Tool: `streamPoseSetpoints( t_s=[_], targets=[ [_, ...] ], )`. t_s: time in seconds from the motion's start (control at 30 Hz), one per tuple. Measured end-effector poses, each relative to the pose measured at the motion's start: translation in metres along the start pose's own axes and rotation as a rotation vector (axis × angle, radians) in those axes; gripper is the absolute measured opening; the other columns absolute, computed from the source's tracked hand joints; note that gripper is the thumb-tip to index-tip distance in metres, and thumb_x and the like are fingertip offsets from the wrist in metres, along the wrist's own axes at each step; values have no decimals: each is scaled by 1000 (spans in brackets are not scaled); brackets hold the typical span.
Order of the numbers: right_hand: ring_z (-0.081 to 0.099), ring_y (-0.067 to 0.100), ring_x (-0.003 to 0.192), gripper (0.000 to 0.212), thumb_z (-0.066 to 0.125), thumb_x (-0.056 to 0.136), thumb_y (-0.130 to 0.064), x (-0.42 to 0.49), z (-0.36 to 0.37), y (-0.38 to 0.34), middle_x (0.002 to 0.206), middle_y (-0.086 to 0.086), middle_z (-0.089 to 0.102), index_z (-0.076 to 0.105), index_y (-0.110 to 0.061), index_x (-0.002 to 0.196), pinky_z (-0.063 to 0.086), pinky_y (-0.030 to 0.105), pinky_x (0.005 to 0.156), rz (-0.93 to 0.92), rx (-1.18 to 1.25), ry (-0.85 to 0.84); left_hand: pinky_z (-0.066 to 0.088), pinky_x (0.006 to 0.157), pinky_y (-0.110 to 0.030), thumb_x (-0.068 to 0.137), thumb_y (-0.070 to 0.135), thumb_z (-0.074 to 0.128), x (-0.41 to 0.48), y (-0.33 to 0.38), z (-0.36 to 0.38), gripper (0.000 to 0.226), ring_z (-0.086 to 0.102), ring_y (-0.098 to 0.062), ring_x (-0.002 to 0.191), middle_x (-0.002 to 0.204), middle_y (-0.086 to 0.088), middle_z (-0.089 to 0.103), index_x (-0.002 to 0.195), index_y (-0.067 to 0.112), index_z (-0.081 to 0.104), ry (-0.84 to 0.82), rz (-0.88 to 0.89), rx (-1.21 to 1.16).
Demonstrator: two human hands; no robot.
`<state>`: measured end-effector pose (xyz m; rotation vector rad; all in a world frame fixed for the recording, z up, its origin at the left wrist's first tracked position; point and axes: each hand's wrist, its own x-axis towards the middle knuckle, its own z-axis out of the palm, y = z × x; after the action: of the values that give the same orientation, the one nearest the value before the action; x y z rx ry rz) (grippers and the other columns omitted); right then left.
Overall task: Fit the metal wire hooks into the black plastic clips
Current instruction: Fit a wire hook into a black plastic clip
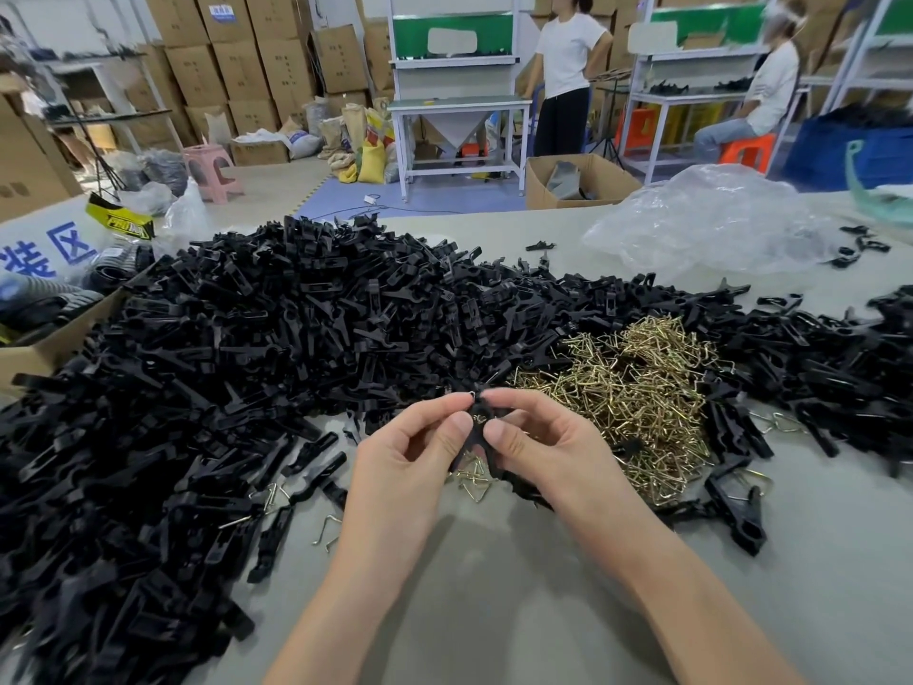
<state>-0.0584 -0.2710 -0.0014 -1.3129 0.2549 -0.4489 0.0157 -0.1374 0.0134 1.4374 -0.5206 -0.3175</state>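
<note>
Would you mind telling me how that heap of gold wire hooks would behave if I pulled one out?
Probably tangly: the wire hooks lie interlocked in a dense heap, so one may drag neighbours along. Thin bent wire suggests they're light. Their angular shape likely won't roll.

We see through one wide-angle camera, worn on the head. It faces forward and down, close above the left hand (pixel 410 452) and right hand (pixel 538 447) at the table (pixel 494 610), with stacked boxes (pixel 232 56) far behind.

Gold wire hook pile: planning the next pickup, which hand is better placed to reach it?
Likely right: the right hand is beside the gold wire hook pile; left hand nearer black plastic clip heap.
</note>
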Motion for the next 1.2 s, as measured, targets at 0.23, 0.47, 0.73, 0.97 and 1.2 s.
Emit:
streamPoseSetpoints(
  t_s=[0.23,0.47,0.73,0.97,1.2],
  targets=[
    [72,13,91,22,73,81,-25,-1,-1,-3,95,0,75,76,-23,103,56,22,80,-52,-65,-65,50,60,-11,96,20,65,4,-3,-2,20,71,-3,79,89,4,77,114,22,58,38,-12,-4],
    [69,14,91,28,71,76,-25,9,-15,-4,99,4,73,69,-18,104,57,24,80,-126,126,234,40,93,-23,99,39,51,3,-28,-10,20,48,-2,105,107,23,58,115,37,62,-98,298,987],
    [70,11,87,31,72,74,-25,12,-12,0,97,1,75,67,-15,103,56,20,73,-111,194,264,37,94,-31,97,47,55,4,-28,-7,15,45,-12,104,104,19,57,103,33,57,-190,300,1108],
    [70,15,86,31,71,76,-22,11,-11,-1,93,2,74,66,-12,105,56,21,72,-87,270,255,34,86,-17,95,41,63,4,-28,-7,14,41,1,98,96,20,54,86,33,56,-138,271,914],
    [73,22,88,27,67,81,-15,6,-4,-7,98,13,74,64,-7,106,61,31,81,64,420,73,42,59,-12,96,35,62,3,-13,-4,16,56,-3,62,71,11,66,82,27,62,-3,57,369]
  ],
)
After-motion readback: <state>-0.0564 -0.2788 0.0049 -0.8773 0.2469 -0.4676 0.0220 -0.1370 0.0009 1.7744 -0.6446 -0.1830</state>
